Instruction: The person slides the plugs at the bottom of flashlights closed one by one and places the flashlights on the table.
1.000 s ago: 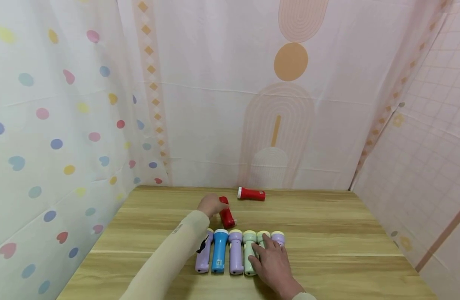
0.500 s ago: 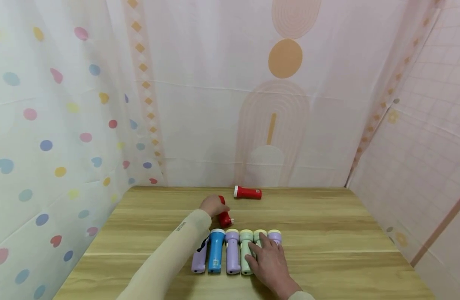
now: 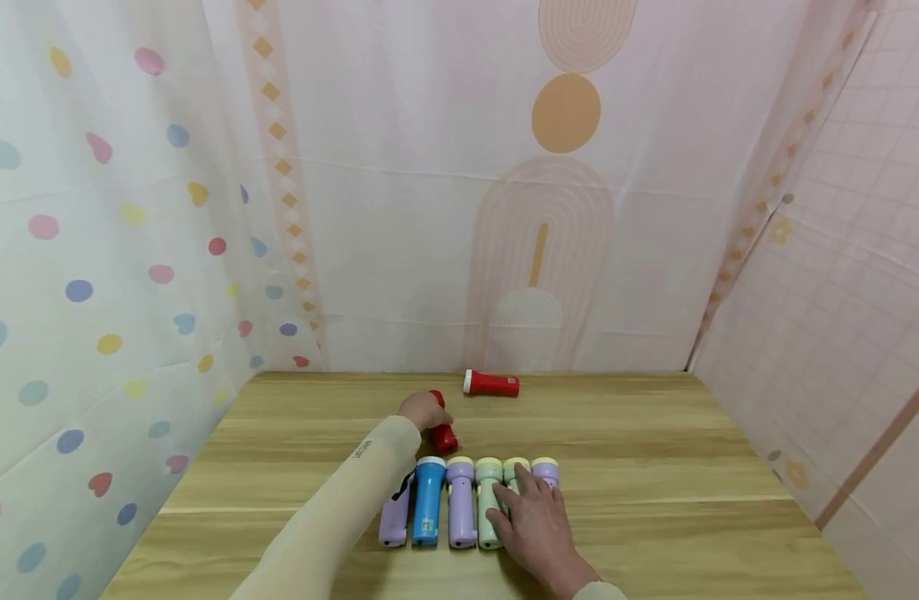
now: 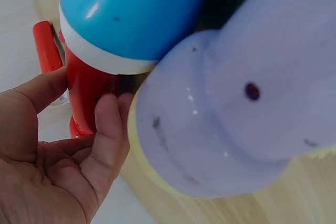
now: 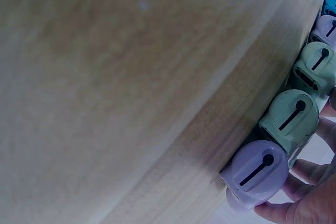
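Behind the row, my left hand (image 3: 423,410) grips a red flashlight (image 3: 444,439), thumb on one side and fingers on the other in the left wrist view. The row starts with a purple flashlight (image 3: 394,521) partly under my left sleeve, then a blue flashlight (image 3: 429,504) with a white rim and another purple flashlight (image 3: 462,508). Two green flashlights (image 3: 489,472) and a purple flashlight (image 5: 260,174) follow at the right. My right hand (image 3: 537,521) rests over this right end with fingers spread, hiding much of the last two.
A second red flashlight (image 3: 492,383) with a white head lies sideways near the back edge of the wooden table (image 3: 639,450). Patterned cloth (image 3: 399,250) hangs behind the table and along both sides.
The head view has shifted slightly, so everything appears a little further left. My left hand now covers more of the red flashlight's middle. The right hand stays on the row.
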Demonstrator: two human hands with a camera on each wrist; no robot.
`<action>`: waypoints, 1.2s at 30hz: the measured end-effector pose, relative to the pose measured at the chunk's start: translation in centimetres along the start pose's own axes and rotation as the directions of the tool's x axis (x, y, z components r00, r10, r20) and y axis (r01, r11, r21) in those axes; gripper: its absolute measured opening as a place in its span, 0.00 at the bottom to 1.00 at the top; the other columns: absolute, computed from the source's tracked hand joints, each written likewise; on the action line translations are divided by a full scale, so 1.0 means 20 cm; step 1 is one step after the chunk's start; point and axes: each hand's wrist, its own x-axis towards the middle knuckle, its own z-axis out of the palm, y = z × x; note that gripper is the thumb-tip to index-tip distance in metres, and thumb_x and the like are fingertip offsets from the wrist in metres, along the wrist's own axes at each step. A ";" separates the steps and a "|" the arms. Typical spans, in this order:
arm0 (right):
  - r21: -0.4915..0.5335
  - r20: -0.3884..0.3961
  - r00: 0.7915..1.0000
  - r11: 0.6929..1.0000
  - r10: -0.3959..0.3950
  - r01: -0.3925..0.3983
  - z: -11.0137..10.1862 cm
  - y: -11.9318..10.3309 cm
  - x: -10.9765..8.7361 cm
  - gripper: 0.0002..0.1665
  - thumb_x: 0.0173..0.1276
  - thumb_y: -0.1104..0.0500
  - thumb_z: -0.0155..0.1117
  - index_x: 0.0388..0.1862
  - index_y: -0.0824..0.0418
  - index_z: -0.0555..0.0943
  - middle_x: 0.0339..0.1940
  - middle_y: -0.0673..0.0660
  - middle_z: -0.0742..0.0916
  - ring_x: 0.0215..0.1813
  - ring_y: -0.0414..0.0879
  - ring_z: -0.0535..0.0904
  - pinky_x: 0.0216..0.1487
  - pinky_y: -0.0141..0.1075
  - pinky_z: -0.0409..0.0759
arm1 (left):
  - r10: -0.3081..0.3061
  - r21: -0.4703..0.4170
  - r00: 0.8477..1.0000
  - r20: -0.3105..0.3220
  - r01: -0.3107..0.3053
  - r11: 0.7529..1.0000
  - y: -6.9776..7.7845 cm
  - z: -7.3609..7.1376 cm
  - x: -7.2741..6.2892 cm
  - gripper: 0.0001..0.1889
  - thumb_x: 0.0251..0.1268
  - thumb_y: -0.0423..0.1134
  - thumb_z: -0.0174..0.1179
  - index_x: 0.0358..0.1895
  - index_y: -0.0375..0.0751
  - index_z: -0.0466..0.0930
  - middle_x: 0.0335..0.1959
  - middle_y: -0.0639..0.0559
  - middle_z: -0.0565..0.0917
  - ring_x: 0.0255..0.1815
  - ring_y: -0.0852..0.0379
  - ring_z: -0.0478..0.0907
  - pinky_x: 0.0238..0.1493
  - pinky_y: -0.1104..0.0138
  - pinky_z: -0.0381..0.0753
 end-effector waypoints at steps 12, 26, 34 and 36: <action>0.000 0.005 1.000 1.000 0.010 -0.010 0.00 -0.01 0.00 0.24 0.70 0.44 0.62 0.58 0.55 0.83 0.66 0.67 0.75 0.63 0.65 0.72 0.59 0.66 0.67 | -0.028 -0.078 1.000 -0.014 0.027 0.997 -0.03 0.00 0.01 0.16 0.58 0.38 0.67 0.41 0.28 0.78 0.33 0.39 0.77 0.17 0.50 0.79 0.19 0.64 0.82; -0.013 -0.042 0.999 1.000 -0.006 0.006 0.00 -0.02 -0.01 0.23 0.68 0.45 0.64 0.57 0.55 0.84 0.65 0.67 0.76 0.62 0.65 0.73 0.58 0.66 0.68 | 0.050 0.057 0.995 -0.083 -0.046 0.997 -0.07 -0.07 -0.01 0.19 0.59 0.45 0.63 0.41 0.29 0.80 0.34 0.42 0.81 0.35 0.48 0.75 0.41 0.60 0.78; -0.014 -0.024 1.000 1.000 -0.004 0.004 0.00 -0.01 -0.01 0.23 0.69 0.45 0.64 0.57 0.55 0.84 0.66 0.66 0.75 0.62 0.65 0.73 0.58 0.66 0.68 | 0.034 -0.021 0.994 -0.103 -0.036 0.999 -0.10 -0.12 -0.04 0.21 0.60 0.45 0.64 0.44 0.27 0.78 0.35 0.40 0.80 0.35 0.47 0.76 0.40 0.59 0.80; -0.014 -0.019 1.000 1.000 0.001 -0.002 0.00 -0.01 -0.01 0.24 0.69 0.44 0.64 0.58 0.55 0.84 0.66 0.66 0.75 0.62 0.66 0.73 0.58 0.66 0.68 | 0.028 -0.055 0.994 -0.109 -0.034 0.998 -0.10 -0.13 -0.04 0.20 0.60 0.45 0.64 0.43 0.27 0.78 0.35 0.41 0.80 0.35 0.47 0.77 0.39 0.59 0.81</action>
